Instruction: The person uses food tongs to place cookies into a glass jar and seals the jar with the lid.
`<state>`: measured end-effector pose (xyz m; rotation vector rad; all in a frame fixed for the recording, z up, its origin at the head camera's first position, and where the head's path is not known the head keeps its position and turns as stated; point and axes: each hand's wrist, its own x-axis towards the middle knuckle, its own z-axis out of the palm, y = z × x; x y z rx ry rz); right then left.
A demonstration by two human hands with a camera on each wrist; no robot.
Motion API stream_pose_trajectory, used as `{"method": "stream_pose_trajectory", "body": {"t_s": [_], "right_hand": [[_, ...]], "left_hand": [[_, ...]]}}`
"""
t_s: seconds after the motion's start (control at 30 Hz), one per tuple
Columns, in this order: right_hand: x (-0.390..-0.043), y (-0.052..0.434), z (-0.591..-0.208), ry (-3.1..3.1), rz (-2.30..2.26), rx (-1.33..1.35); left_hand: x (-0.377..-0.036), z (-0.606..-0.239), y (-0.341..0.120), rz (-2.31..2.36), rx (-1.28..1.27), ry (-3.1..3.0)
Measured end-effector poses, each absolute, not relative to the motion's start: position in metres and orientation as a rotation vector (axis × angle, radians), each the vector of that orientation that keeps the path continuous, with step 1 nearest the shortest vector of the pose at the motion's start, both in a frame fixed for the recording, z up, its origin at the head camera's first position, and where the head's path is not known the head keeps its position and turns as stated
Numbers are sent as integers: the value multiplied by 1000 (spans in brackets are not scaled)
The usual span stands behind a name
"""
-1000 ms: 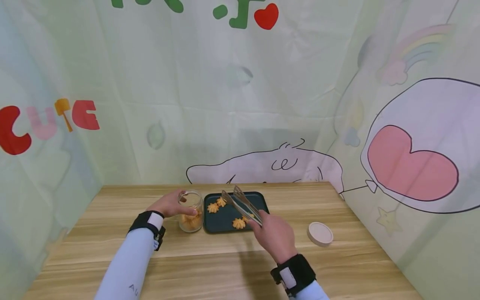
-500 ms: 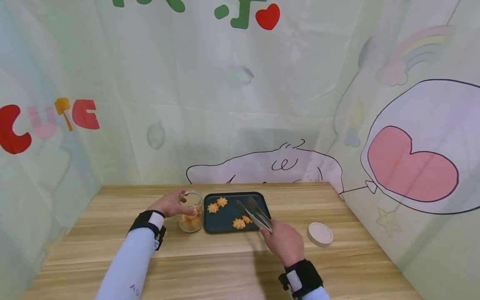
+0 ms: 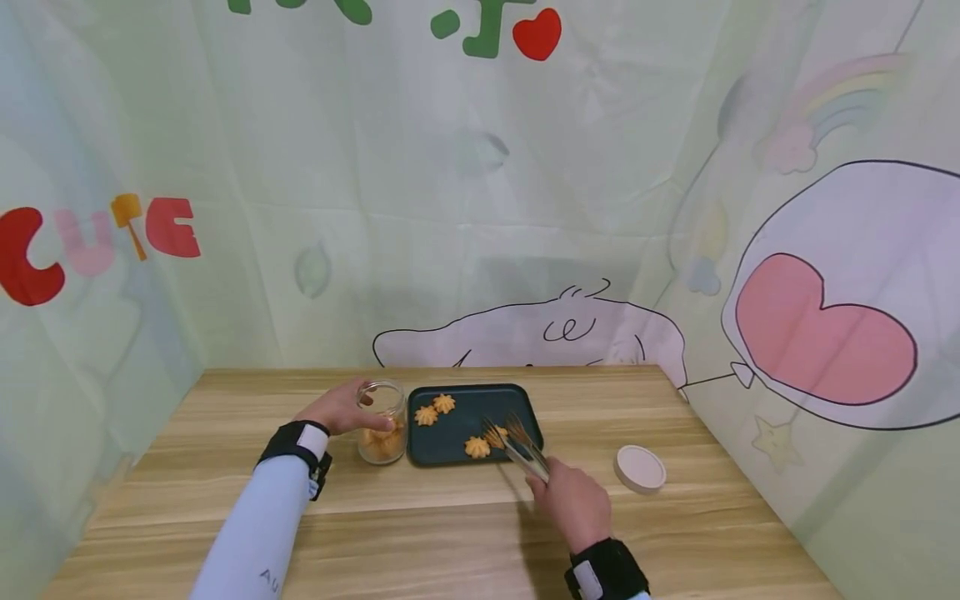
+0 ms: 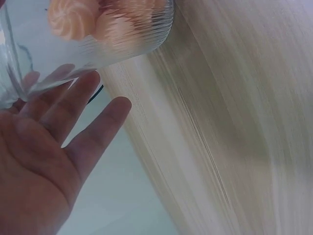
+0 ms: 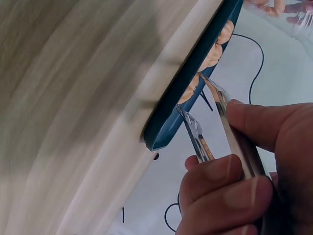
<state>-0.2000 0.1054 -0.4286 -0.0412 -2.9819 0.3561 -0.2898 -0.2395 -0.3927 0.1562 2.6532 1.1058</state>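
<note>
My left hand (image 3: 341, 409) holds a clear glass jar (image 3: 385, 405) round its upper part, thumb on the near side. Piped cookies lie in the jar's lower half; the left wrist view shows some cookies (image 4: 73, 19) through the ridged glass. Metal tongs (image 3: 527, 457) are gripped in my right hand (image 3: 576, 504), thumb on one arm and fingers curled round the other. Their tips reach down into a dark blue tray (image 3: 450, 437), one on each side of a cookie (image 3: 497, 436) near the tray's front right. Another cookie (image 3: 477, 447) lies just left of it.
Two cookies (image 3: 426, 415) sit together at the tray's back left. The jar stands close against the tray's left side. A round white lid (image 3: 641, 467) rests on the wooden table (image 3: 420, 542) to the right. Printed cloth (image 3: 337, 208) hangs behind the table and along its sides.
My right hand has drawn back toward the front right, and the tongs have come down from above the tray to the front right cookie. My left hand and the jar have stayed put.
</note>
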Motion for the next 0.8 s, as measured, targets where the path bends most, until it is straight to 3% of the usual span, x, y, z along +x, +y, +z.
{"method": "stream_pose_trajectory", "body": {"t_s": [0.8], "right_hand": [[-201,98,-420,-2900,171,33]], "left_hand": [[-292,-392,-239,1094,130,2642]]}}
